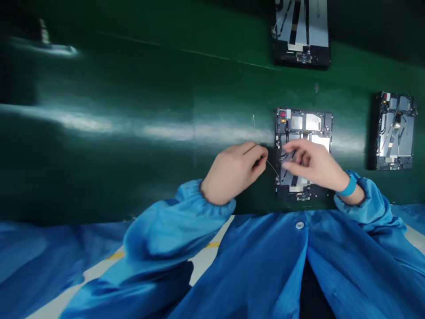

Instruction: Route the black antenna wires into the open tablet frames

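An opened tablet chassis (303,122) with bare circuit parts lies on the green belt (133,133) in front of me. My left hand (234,170) is closed in a pinch just left of the chassis, holding one end of a thin pale wire (272,168) that curves toward the chassis edge. My right hand (312,164) hovers over the middle of the chassis with its fingers bent and spread, fingertips near the inner parts. A blue wrist strap (349,186) sits on my right wrist. Both arms wear blue sleeves.
A second opened chassis (395,130) lies to the right on the belt, and a third (300,33) sits further back. The belt's near edge runs just under my wrists. A short pale sliver (254,120) lies on the belt above my left hand.
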{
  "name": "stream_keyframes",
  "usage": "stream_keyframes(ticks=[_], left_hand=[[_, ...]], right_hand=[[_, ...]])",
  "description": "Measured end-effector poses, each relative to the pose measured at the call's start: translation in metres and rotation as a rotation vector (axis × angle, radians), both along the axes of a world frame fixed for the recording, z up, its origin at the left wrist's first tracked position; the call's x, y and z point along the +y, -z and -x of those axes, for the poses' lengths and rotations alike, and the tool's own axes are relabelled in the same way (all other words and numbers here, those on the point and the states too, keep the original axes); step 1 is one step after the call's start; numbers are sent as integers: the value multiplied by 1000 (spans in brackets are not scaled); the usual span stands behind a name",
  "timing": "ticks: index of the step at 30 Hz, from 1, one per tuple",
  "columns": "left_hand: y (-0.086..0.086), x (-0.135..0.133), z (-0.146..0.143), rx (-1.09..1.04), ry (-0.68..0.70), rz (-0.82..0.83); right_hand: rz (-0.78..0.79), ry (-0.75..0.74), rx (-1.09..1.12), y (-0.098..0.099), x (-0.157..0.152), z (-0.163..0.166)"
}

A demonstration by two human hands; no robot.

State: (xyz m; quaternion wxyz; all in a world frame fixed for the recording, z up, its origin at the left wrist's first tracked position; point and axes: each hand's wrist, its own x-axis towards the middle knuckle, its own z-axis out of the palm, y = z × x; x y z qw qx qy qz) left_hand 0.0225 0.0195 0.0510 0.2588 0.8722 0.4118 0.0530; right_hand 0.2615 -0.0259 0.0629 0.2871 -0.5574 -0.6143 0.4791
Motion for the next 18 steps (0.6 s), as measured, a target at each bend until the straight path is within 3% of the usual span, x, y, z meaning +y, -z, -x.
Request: stream_keyframes(ticks=[4,7,10,14,18], left_hand=[[-20,-22,-5,-215,-26,-55],[-14,-33,-6,-311,-242,-7],[4,-40,-9,-436,-428,209],[26,-45,-14,-567,-378,649],[34,-45,-17,-664,-435,799]], right_hand=[[-71,-257,-142,2,-2,28],[-138,-330,-172,4,-2,16],[-203,-409,-196,2,-2,-3],[-356,-446,-249,7,6,-9],[-499,-415,-295,21,15,-3]])
